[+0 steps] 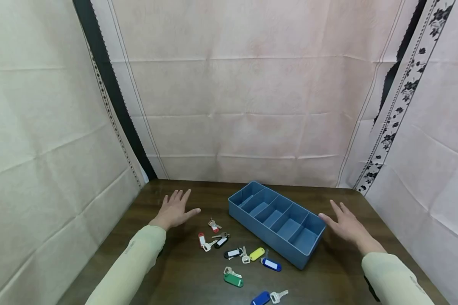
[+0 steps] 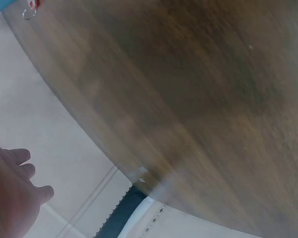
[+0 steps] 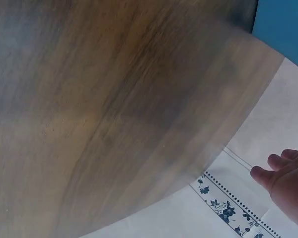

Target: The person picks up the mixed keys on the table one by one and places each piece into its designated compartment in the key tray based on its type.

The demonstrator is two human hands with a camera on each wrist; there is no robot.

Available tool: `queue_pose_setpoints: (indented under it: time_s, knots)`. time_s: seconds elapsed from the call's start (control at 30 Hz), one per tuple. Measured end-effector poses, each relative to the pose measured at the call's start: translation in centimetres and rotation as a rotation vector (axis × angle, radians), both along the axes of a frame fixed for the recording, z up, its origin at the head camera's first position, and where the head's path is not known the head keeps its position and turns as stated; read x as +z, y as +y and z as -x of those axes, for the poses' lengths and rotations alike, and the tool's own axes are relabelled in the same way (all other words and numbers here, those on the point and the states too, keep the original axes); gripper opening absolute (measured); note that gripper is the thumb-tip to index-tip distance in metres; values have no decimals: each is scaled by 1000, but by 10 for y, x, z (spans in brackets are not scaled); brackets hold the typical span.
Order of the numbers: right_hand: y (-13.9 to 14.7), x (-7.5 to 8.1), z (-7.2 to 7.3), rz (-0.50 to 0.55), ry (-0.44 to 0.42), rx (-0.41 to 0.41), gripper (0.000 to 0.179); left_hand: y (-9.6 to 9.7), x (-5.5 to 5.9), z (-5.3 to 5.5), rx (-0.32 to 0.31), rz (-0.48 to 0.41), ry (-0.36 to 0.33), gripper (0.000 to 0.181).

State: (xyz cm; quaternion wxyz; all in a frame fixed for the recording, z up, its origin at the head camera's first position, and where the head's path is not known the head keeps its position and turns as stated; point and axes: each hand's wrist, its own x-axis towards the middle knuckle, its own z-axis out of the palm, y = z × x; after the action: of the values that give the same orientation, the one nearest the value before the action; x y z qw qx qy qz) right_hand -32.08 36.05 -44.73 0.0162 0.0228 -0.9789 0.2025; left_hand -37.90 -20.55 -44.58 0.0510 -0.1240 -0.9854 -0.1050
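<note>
Beside right fingers (image 1: 335, 208), blue tray (image 1: 265, 235); near left fingers (image 1: 185, 198), tagged keys (image 1: 202, 240); fingers spread, holding nothing.

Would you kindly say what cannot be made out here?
Head: any writing on the blue key tag beside the tray, too small.
Head: part of the lowest blue key tag, cut by bottom edge.
Left wrist: part of the left hand, cut by left edge.
Right wrist: most of the tray, cut by frame corner.
</note>
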Motion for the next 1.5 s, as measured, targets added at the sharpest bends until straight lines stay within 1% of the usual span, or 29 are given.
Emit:
queue_pose_setpoints:
  time_s: [0.13, 0.23, 0.43, 0.57, 0.77, 0.93, 1.13, 1.23, 1.5]
  knots:
    - [-4, -2, -2, 11, 13, 27, 93, 5, 1, 0, -26, -3, 12, 93]
    - [-6, -4, -4, 13, 20, 45, 91, 10, 0, 0, -36, -4, 1, 93]
    - [-10, -7, -3, 32, 44, 94, 87, 21, 2, -1, -45, -2, -23, 91]
    - [-13, -9, -3, 40, 51, 123, 85, 24, 1, -3, -52, 7, -38, 93]
    - [-19, -13, -3, 75, 39, 135, 82, 25, -2, -6, -56, 0, -48, 94]
    - [-24, -16, -4, 83, 64, 156, 78, 25, -6, -8, -60, -19, -57, 89]
    - [-29, -19, -6, 96, 86, 167, 77, 24, -11, -11, -80, -73, -73, 87]
    - [-31, -20, -7, 95, 88, 171, 76, 23, -13, -14, -99, -97, -78, 85]
    - [-32, -21, -10, 93, 105, 176, 73, 21, -18, -25, -110, -143, -121, 77]
